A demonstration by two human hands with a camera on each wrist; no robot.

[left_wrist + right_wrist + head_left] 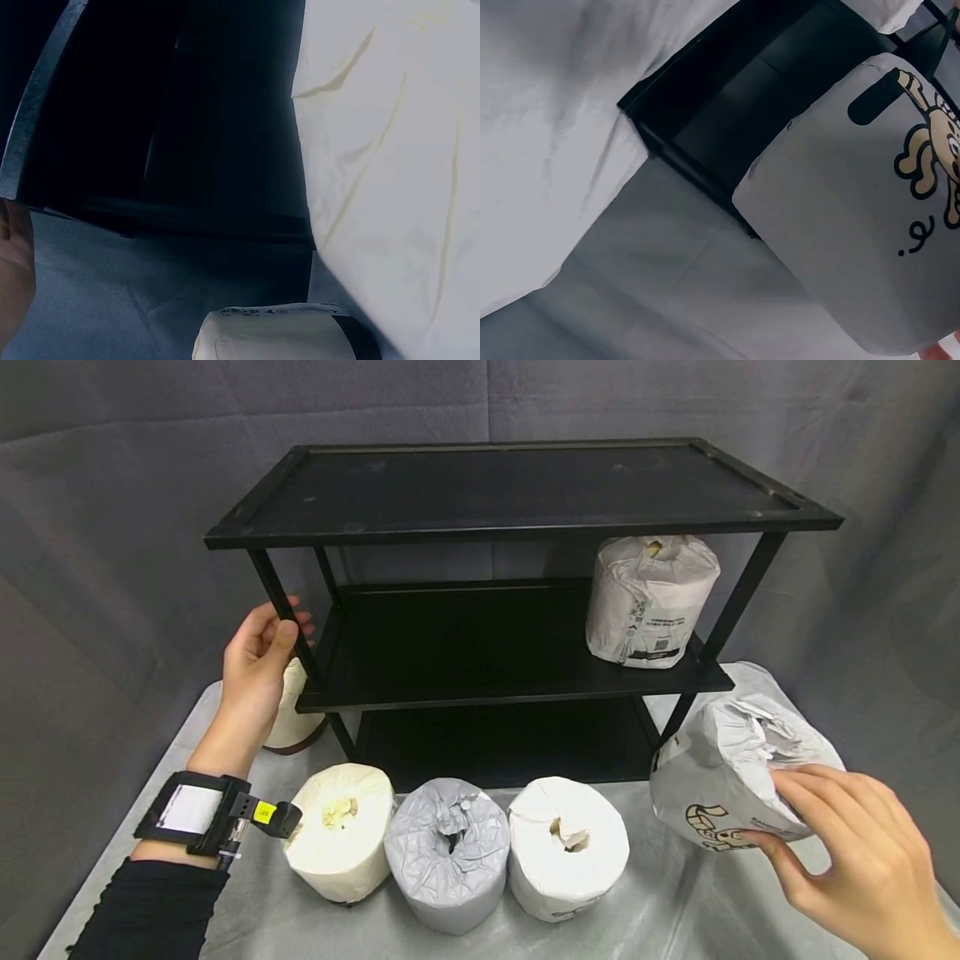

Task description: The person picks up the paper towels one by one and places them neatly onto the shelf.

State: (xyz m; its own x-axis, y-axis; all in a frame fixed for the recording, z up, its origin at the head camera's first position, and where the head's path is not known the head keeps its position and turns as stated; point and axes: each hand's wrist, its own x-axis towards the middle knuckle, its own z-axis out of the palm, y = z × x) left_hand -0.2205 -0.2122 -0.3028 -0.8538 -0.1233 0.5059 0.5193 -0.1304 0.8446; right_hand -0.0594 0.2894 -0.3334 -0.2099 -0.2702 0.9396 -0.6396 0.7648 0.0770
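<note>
In the head view, my left hand (258,664) grips the left front post of a black three-tier shelf (480,689), thumb in front of it. My right hand (862,839) pinches a white wrapped roll (735,777) with a cartoon print, at the shelf's lower right corner. The roll is tilted. In the right wrist view that roll (840,202) fills the right side, with fingertips (934,352) at its lower edge. Part of my left hand (15,277) shows at the edge of the left wrist view, against the post (34,112).
Another wrapped roll (652,602) stands at the right end of the middle shelf. In front of the shelf stand a cream roll (341,835), a grey roll (447,860) and a white roll (566,852) in a row. A cream object (296,714) is behind my left wrist.
</note>
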